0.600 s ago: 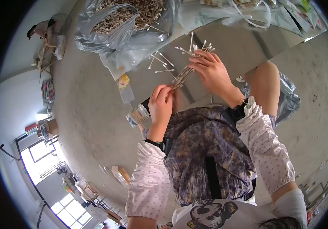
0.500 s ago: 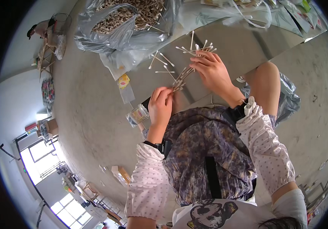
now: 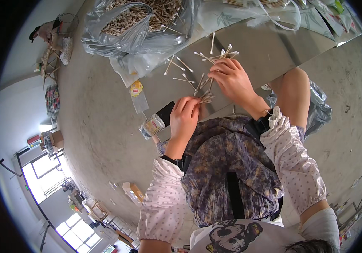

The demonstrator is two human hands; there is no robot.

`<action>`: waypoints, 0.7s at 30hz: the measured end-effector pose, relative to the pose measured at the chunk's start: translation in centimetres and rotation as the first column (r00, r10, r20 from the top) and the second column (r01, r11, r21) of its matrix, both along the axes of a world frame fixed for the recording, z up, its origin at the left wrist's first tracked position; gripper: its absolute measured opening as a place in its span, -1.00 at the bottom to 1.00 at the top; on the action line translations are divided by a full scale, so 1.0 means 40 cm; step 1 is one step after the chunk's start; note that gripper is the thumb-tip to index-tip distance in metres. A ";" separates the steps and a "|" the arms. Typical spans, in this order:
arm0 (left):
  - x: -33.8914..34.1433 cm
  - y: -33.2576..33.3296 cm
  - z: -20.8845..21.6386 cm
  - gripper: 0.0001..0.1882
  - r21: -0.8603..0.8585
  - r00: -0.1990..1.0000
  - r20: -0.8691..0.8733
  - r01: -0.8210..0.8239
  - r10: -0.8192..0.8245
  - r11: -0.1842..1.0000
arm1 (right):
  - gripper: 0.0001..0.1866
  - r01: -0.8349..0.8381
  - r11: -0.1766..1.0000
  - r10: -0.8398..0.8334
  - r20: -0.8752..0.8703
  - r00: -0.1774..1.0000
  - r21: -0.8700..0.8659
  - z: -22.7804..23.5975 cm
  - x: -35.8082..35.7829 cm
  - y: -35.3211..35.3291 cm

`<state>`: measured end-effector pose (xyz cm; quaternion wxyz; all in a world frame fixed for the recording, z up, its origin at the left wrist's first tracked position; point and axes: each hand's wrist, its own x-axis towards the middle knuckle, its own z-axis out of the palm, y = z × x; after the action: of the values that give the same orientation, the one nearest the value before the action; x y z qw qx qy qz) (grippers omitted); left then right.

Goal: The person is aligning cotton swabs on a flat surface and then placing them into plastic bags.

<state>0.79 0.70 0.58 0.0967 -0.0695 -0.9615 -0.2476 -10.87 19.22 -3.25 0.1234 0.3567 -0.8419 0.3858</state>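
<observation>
Low over the grey metal table, my left hand point(image 3: 185, 113) is closed round the ends of a small bunch of cotton swabs point(image 3: 206, 98) with wooden sticks. My right hand point(image 3: 233, 80) is just beyond it to the right, fingers curled and pinched on cotton swabs, some of whose white tips point(image 3: 228, 51) fan out past the knuckles. How many it grips is hidden by the fingers. Between the hands, a few sticks stand at angles near both sets of fingertips. Several loose cotton swabs point(image 3: 184, 64) lie scattered on the tabletop point(image 3: 259, 48) to the left of my right hand.
A grey plastic bag point(image 3: 135, 44) full of swabs lies open at the table's far left. Clear plastic sheeting point(image 3: 227, 19) covers the far edge, with packets on it. A small yellow-labelled packet point(image 3: 153, 125) lies left of my left hand. Further left, another person point(image 3: 46, 31) is bent over.
My left hand has moved slightly right, toward my right hand. The swabs between the hands have shifted and now point at different angles. My right hand has barely moved.
</observation>
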 end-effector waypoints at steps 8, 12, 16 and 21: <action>0.006 -0.013 -0.006 -0.85 -0.006 1.000 -0.023 0.009 -0.009 1.000 | -0.81 0.128 0.992 -0.128 -0.021 0.992 -0.016 -0.002 -0.030 0.021; 0.004 -0.004 0.003 -0.84 -0.018 0.998 -0.031 0.050 -0.050 0.999 | -0.82 0.130 0.991 -0.130 -0.017 0.991 0.011 -0.006 -0.023 0.016; -0.017 0.015 -0.005 -0.81 -0.041 1.000 -0.021 0.015 -0.016 0.999 | -0.84 -0.073 0.997 0.073 0.007 0.997 0.020 0.004 0.016 -0.015; -0.064 0.044 -0.002 -0.79 0.018 0.996 -0.026 -0.080 0.080 0.997 | -0.73 -0.154 0.988 0.154 0.011 0.988 0.001 0.003 0.026 -0.012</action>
<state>-1.76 2.46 0.50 0.1200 -0.0335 -0.9601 -0.2506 -9.82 18.73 -3.12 0.0882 0.4188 -0.8127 0.3953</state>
